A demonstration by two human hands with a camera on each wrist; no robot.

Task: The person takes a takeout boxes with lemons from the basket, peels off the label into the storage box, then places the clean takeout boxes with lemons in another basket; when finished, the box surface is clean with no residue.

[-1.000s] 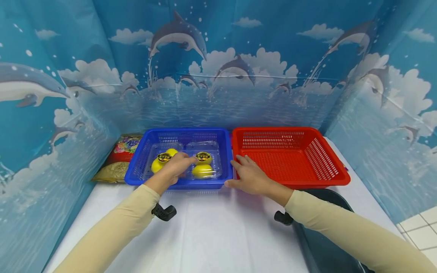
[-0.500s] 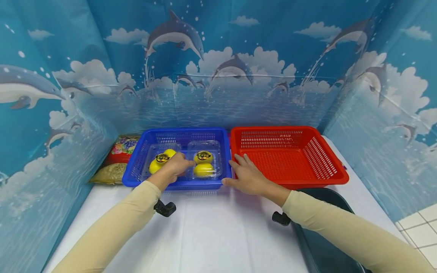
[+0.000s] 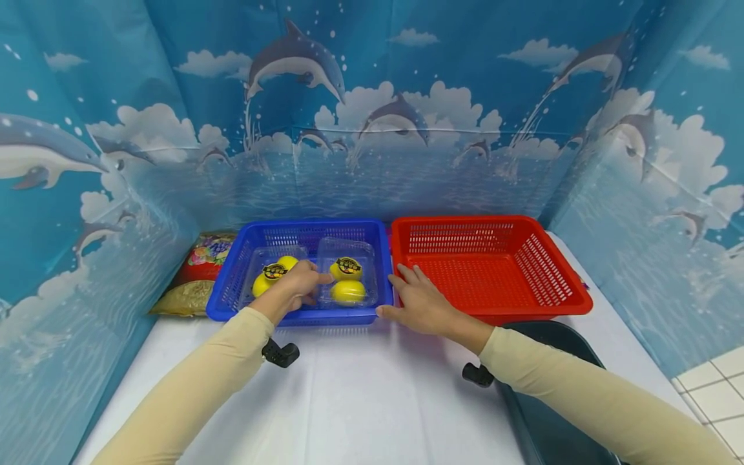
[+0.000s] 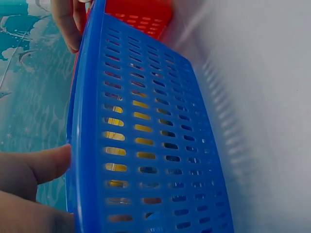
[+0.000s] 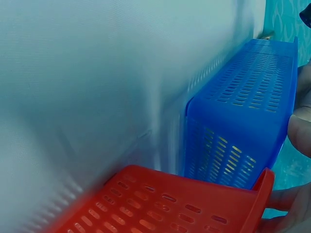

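Observation:
In the head view my left hand (image 3: 295, 284) reaches over the front of the blue basket (image 3: 250, 316), between two clear plastic boxes of lemons. Its outstretched digit meets the left edge of the right-hand box (image 3: 372, 255); the other fingers are partly hidden below. That box looks slightly tilted and holds a lemon (image 3: 349, 292) and a second under a black label. The left-hand box (image 3: 247, 278) also holds lemons, partly behind my wrist. My right hand (image 3: 423, 305) spreads its fingers where the two baskets meet, thumb touching the blue basket's rim in the right wrist view.
A red basket (image 3: 488, 278) stands right of the blue one. A dark grey tub (image 3: 552, 413) lies beneath my right forearm. A red and gold bag (image 3: 197, 278) leans at the far left. Dolphin-printed curtain (image 3: 372, 174) encloses the white table (image 3: 360, 400).
The right-hand box has tipped a little, its lemons shifting rightward and its far left corner rising. My left hand stays beside it. My right hand has barely moved.

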